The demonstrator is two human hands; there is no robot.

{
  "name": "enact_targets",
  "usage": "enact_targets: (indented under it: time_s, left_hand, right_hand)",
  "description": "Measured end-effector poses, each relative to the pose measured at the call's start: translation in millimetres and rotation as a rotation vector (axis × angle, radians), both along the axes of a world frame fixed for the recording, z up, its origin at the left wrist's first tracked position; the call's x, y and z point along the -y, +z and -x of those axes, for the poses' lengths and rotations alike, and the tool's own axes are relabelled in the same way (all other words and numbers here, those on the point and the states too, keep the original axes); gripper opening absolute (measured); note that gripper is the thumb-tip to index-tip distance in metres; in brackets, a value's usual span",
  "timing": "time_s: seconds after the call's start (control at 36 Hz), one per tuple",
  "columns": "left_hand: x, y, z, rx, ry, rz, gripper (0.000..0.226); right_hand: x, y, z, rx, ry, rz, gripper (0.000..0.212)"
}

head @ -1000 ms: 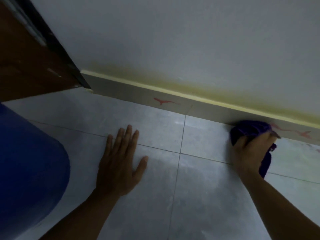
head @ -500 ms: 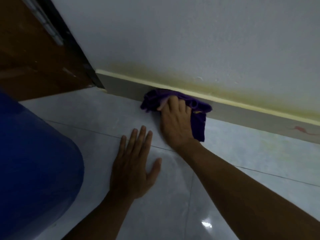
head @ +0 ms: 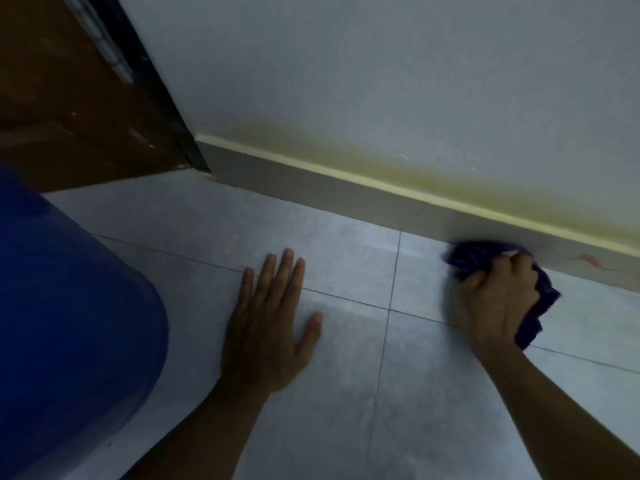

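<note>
My right hand [head: 495, 299] grips a bunched purple cloth [head: 467, 259] and presses it against the grey skirting board [head: 346, 199] where the board meets the tiled floor [head: 346, 393]. Part of the cloth hangs out below my palm on the right. My left hand [head: 270, 323] rests flat on the floor tiles with its fingers straight and spread, well to the left of the cloth. A red mark [head: 592, 261] shows on the skirting just right of the cloth.
A large blue rounded container [head: 69, 323] fills the lower left. A brown wooden door [head: 69, 91] with a dark frame stands at the upper left. The white wall [head: 381, 81] has a yellowish stain above the skirting.
My right hand has swept the cloth along the skirting from the left, near the door, back to the right. The red mark near the door is gone. My left hand stays planted.
</note>
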State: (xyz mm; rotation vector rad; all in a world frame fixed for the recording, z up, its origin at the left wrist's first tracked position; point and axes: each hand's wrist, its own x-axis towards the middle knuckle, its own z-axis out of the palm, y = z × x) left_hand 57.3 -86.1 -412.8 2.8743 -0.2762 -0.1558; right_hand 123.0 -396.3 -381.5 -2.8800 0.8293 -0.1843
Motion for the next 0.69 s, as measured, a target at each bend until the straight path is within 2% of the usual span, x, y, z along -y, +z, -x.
enact_targets:
  time_s: [0.08,0.19,0.28,0.33,0.42,0.53,0.69]
  left_hand:
    - [0.8,1.1,0.2,0.014,0.003,-0.007,0.079]
    - [0.2,1.7,-0.8,0.007,-0.005,-0.022,0.079]
    - [-1.6,1.2,-1.2,-0.002,-0.009,-0.048,0.079]
    - [-2.8,1.0,-2.4,-0.014,-0.016,-0.064,0.080]
    - [-3.6,1.5,-3.3,-0.031,-0.025,-0.082,0.081]
    - [-4.2,1.7,-2.1,-0.034,-0.040,-0.076,0.081]
    - [-2.5,2.8,-1.7,-0.029,-0.040,-0.069,0.080]
  right_hand:
    - [-27.9,-1.9,-2.0,0.071,0.135,-0.032,0.032]
    - [-103.1,-1.9,-12.3,0.159,0.600,-0.227,0.021]
    - [-150.1,-1.2,-29.2,0.076,0.856,-0.218,0.037]
    - [-156.7,-1.7,-34.8,-0.021,0.921,-0.126,0.048]
    - [-129.9,-2.6,-25.8,-0.142,0.969,-0.095,0.059]
    - [-55.8,-1.0,5.1,-0.210,0.826,-0.086,0.063]
    - [82.7,3.4,60.0,-0.179,0.261,-0.113,0.069]
